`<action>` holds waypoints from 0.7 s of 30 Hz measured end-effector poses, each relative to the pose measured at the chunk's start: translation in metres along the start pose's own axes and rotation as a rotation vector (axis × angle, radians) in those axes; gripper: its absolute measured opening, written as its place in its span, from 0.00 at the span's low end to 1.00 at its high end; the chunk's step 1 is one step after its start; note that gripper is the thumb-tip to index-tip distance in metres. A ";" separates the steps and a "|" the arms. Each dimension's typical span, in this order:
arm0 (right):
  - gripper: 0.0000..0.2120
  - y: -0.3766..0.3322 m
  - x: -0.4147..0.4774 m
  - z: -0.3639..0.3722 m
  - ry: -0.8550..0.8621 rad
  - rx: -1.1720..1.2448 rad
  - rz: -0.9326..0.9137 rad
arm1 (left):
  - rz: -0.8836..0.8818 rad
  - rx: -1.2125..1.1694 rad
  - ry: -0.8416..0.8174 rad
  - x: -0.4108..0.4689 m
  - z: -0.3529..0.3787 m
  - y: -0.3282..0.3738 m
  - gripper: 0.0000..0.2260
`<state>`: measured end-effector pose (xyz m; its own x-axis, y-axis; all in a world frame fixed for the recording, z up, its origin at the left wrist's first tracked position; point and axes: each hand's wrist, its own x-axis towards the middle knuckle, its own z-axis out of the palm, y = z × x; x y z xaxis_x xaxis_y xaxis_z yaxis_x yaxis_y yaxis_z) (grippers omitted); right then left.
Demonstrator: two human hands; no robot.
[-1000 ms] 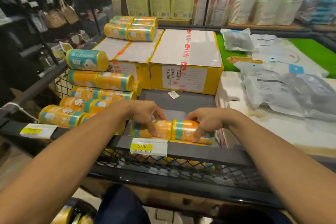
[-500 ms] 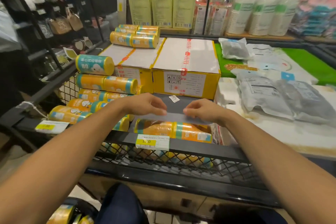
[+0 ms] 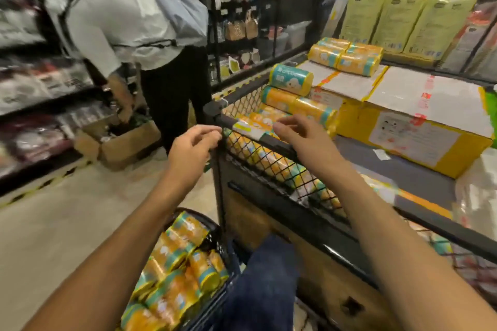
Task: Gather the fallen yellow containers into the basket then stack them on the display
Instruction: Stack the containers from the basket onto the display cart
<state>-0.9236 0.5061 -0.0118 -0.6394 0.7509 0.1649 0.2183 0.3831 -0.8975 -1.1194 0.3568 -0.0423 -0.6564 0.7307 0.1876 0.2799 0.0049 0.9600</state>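
My left hand (image 3: 193,148) and right hand (image 3: 301,137) hung loose and empty by the display (image 3: 212,111); the basket (image 3: 200,217) of yellow containers (image 3: 172,271) sat at six o'clock.

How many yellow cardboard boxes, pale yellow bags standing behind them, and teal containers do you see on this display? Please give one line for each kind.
Yellow cardboard boxes: 2
Pale yellow bags: 3
Teal container: 1
Total: 6

left hand (image 3: 192,146) empty, right hand (image 3: 304,137) empty
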 end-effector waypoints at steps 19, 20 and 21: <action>0.30 0.170 -0.038 0.332 -0.535 -0.108 0.334 | -0.710 0.239 0.405 -0.151 -0.146 -0.314 0.20; 0.32 0.181 -0.036 0.343 -0.546 -0.137 0.348 | -0.737 0.265 0.410 -0.149 -0.145 -0.327 0.22; 0.33 0.191 -0.034 0.354 -0.551 -0.163 0.350 | -0.761 0.279 0.422 -0.146 -0.144 -0.338 0.24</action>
<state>-1.1213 0.3629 -0.3337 -0.7841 0.4781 -0.3957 0.5619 0.2762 -0.7798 -1.2190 0.1506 -0.3648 -0.9195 0.1524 -0.3622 -0.2102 0.5879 0.7811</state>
